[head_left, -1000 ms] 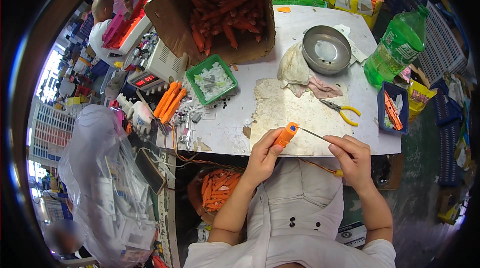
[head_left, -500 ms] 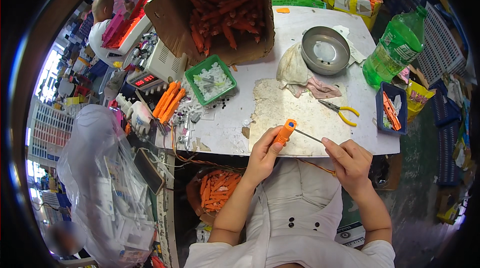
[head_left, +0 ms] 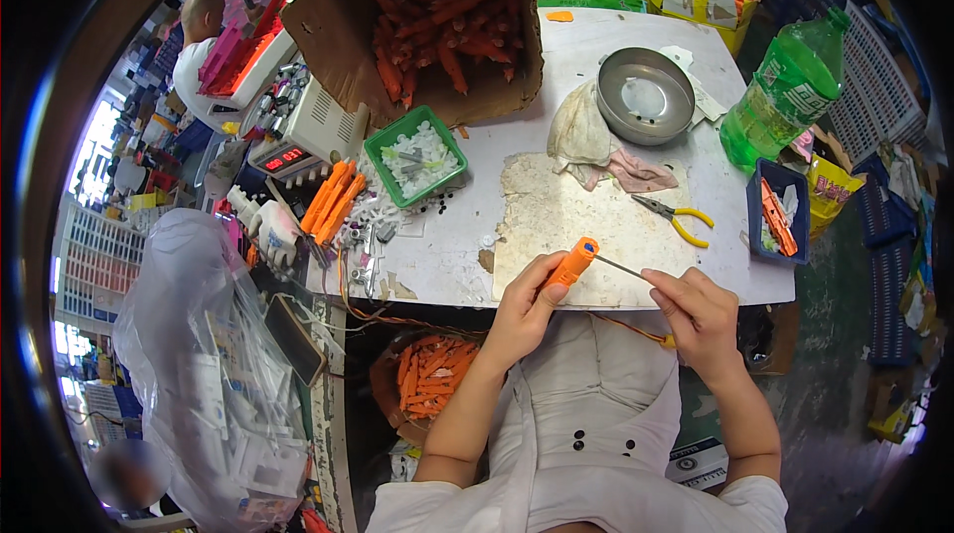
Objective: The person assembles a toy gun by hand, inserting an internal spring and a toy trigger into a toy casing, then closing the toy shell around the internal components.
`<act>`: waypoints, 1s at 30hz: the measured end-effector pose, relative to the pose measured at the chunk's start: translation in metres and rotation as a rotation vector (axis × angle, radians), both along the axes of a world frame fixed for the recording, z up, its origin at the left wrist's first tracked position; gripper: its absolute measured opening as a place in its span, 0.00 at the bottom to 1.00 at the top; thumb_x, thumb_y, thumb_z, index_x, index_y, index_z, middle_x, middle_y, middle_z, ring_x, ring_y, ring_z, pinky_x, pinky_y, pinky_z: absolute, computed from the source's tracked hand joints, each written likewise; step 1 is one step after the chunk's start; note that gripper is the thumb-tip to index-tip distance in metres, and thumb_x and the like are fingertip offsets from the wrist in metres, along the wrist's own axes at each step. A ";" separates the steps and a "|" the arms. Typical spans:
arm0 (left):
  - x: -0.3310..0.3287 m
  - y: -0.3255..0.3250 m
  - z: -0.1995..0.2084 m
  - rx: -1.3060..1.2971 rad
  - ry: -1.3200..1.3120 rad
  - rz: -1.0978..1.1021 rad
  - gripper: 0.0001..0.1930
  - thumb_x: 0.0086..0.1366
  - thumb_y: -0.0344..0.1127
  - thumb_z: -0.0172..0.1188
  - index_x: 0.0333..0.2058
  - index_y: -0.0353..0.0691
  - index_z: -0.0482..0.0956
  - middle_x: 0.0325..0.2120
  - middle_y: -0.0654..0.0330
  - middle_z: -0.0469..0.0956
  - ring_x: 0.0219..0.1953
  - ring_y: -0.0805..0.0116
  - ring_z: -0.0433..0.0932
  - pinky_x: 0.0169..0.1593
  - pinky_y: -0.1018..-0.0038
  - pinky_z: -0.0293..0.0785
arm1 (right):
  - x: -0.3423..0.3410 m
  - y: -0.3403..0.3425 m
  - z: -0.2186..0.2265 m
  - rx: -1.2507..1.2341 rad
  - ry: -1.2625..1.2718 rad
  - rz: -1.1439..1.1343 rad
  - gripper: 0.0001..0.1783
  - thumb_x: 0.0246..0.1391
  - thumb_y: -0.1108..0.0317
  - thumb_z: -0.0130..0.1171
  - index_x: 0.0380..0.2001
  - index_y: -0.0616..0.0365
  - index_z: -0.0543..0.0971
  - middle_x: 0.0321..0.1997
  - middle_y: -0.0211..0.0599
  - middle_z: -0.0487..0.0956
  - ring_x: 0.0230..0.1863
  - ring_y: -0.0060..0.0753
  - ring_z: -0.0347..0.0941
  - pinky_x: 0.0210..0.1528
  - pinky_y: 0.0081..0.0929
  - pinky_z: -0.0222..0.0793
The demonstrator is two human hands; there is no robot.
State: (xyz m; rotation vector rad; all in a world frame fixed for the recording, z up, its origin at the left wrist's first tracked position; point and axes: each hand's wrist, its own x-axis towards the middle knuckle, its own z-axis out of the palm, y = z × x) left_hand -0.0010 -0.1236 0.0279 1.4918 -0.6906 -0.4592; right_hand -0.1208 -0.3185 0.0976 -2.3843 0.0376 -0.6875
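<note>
Near the table's front edge my left hand (head_left: 532, 300) is closed around an orange plastic casing (head_left: 570, 267). It is tilted, with its end toward the upper right, and a small blue piece shows in that end. My right hand (head_left: 696, 314) pinches a thin dark metal rod (head_left: 621, 266), which slants from the fingers to the casing's end. Whether the rod's tip sits inside the casing or only touches it, I cannot tell. The rod's rear end is hidden in my right hand. Pliers with yellow grips (head_left: 676, 218) lie just beyond that hand.
A cardboard box (head_left: 328, 61) full of orange parts lies at the back, near a green tray (head_left: 375, 151) of small white pieces. A metal bowl (head_left: 603, 121), a rag (head_left: 576, 136), a green bottle (head_left: 785, 91) and a blue bin (head_left: 757, 235) stand to the right.
The orange casing and my left hand have shifted slightly right, and the casing leans more to the right. The rod remains at its end.
</note>
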 end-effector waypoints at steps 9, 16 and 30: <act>-0.004 -0.011 0.005 -0.200 0.528 0.003 0.24 0.67 0.38 0.54 0.58 0.34 0.60 0.47 0.54 0.74 0.44 0.70 0.76 0.47 0.74 0.75 | -0.007 0.007 0.000 0.161 0.174 0.029 0.14 0.48 0.72 0.63 0.41 0.53 0.82 0.17 0.34 0.70 0.16 0.29 0.67 0.20 0.25 0.63; -0.008 -0.011 0.008 -0.208 0.506 -0.039 0.26 0.66 0.32 0.54 0.60 0.33 0.58 0.49 0.51 0.72 0.48 0.68 0.75 0.51 0.73 0.73 | 0.000 0.005 0.004 0.170 0.351 0.057 0.12 0.52 0.69 0.60 0.40 0.55 0.82 0.19 0.35 0.75 0.18 0.31 0.70 0.23 0.25 0.66; -0.011 -0.002 -0.002 0.001 0.464 -0.077 0.30 0.66 0.30 0.55 0.63 0.30 0.53 0.47 0.56 0.75 0.42 0.75 0.76 0.45 0.81 0.73 | 0.006 -0.011 -0.026 0.180 0.209 0.225 0.15 0.49 0.72 0.58 0.42 0.61 0.80 0.23 0.37 0.78 0.22 0.31 0.76 0.25 0.21 0.69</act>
